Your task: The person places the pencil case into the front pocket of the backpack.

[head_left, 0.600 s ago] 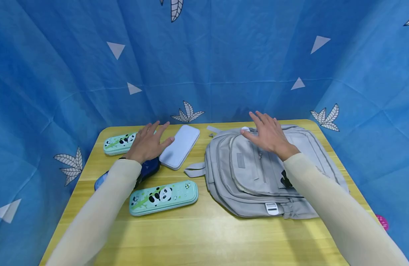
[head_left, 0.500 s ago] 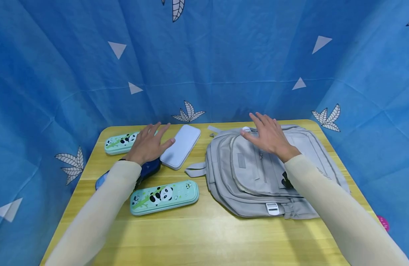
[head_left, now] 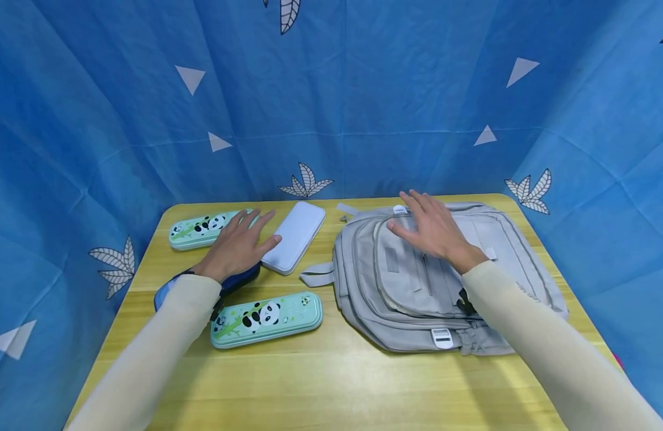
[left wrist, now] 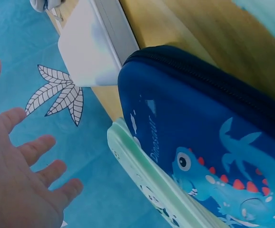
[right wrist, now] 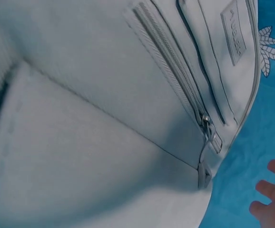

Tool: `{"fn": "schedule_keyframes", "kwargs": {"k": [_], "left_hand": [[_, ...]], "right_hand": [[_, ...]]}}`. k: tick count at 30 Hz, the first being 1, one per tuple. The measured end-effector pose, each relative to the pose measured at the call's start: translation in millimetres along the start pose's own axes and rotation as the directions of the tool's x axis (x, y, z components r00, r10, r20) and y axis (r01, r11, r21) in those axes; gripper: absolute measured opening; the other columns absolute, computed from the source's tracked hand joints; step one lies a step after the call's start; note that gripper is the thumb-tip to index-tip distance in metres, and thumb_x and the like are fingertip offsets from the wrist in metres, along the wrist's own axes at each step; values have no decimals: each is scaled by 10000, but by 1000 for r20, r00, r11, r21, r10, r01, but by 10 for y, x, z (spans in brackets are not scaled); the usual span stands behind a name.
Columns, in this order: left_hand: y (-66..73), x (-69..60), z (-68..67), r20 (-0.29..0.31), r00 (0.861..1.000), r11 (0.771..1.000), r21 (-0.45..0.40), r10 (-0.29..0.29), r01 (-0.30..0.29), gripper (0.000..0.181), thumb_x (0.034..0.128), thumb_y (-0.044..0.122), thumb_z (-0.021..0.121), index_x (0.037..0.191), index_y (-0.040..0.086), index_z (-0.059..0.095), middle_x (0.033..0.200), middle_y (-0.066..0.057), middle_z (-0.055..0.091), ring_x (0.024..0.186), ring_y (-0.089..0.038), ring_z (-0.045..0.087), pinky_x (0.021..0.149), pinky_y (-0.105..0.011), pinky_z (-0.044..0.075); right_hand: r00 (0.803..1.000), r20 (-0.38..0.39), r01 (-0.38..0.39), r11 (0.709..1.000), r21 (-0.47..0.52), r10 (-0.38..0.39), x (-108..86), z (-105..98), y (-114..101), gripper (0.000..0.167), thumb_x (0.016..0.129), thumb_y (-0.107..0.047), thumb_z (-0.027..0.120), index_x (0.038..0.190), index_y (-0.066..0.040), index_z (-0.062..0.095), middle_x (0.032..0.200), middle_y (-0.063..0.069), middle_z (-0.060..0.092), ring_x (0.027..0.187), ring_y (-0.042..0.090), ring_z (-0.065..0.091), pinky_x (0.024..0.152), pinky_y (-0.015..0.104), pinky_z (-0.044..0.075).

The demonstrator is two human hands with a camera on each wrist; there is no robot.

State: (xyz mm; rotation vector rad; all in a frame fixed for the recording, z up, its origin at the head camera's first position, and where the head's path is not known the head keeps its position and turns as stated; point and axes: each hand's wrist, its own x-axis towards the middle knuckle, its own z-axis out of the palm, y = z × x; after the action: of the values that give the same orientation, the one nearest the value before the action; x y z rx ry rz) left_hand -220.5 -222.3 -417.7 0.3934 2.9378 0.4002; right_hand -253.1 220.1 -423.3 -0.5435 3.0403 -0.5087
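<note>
My left hand (head_left: 236,246) hovers with spread fingers over a dark blue pencil case (left wrist: 194,128) that carries a dinosaur print; hand and sleeve hide much of that case in the head view. Behind it lies a mint green panda pencil case (head_left: 204,230), partly covered by the fingers. A second panda case (head_left: 267,320) lies nearer the front. Just right of the left thumb is a pale lavender-white case (head_left: 295,236). My right hand (head_left: 434,230), fingers extended, is held above a grey backpack (head_left: 364,287) lying flat. Neither hand holds anything.
The wooden table (head_left: 310,389) bears all these things. A blue curtain (head_left: 331,90) with leaf and triangle prints surrounds its back and sides. The backpack's loop (head_left: 316,275) sticks out left toward the pale case. Zipper pulls (right wrist: 208,128) hang on its front pocket.
Both hands have come slightly down and nearer to me, the left uncovering more of the rear panda case. The cases and backpack stay where they were.
</note>
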Motion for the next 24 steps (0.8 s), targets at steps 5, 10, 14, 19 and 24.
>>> {"fn": "schedule_keyframes", "kwargs": {"k": [5, 10, 14, 19, 24], "left_hand": [[-30, -96, 11, -4, 1000, 999, -36, 25, -25, 724, 1145, 575, 447, 1753, 225, 268, 1798, -222, 235, 1675, -501, 121, 1348, -694, 109], [-52, -178, 33, -6, 1000, 998, -50, 24, -24, 745, 1136, 604, 447, 1757, 239, 256, 1804, -200, 230, 1678, -487, 124, 1343, -699, 133], [-62, -244, 40, -7, 999, 997, -66, 35, -35, 756, 1131, 618, 450, 1759, 248, 247, 1804, -184, 238, 1678, -463, 145, 1331, -707, 174], [-76, -327, 51, -15, 998, 994, -90, 56, -57, 759, 1130, 615, 455, 1754, 227, 266, 1791, -192, 266, 1664, -460, 192, 1317, -711, 212], [-85, -409, 56, -31, 997, 991, -112, 66, -69, 742, 1125, 596, 494, 1733, 202, 333, 1777, -181, 312, 1645, -443, 256, 1306, -702, 259]], "right_hand": [[1000, -16, 19, 1000, 17, -18, -53, 31, -34, 877, 1072, -615, 554, 1739, -114, 282, 1785, 233, 263, 1641, 488, 246, 1345, 674, 157], [999, -17, 32, 999, 38, -31, -98, 49, -87, 889, 1063, -612, 587, 1735, -108, 294, 1786, 220, 270, 1653, 465, 237, 1335, 673, 200], [999, -5, 34, 998, 58, -34, -134, 69, -130, 906, 1057, -618, 602, 1739, -114, 283, 1790, 212, 263, 1656, 461, 236, 1321, 682, 234], [999, 20, 34, 997, 69, -36, -177, 86, -172, 917, 1055, -644, 592, 1744, -130, 272, 1798, 190, 255, 1659, 462, 231, 1321, 685, 233], [999, 34, 34, 996, 77, -37, -232, 97, -219, 929, 1052, -665, 583, 1742, -124, 276, 1800, 171, 261, 1664, 445, 229, 1314, 691, 248]]}}
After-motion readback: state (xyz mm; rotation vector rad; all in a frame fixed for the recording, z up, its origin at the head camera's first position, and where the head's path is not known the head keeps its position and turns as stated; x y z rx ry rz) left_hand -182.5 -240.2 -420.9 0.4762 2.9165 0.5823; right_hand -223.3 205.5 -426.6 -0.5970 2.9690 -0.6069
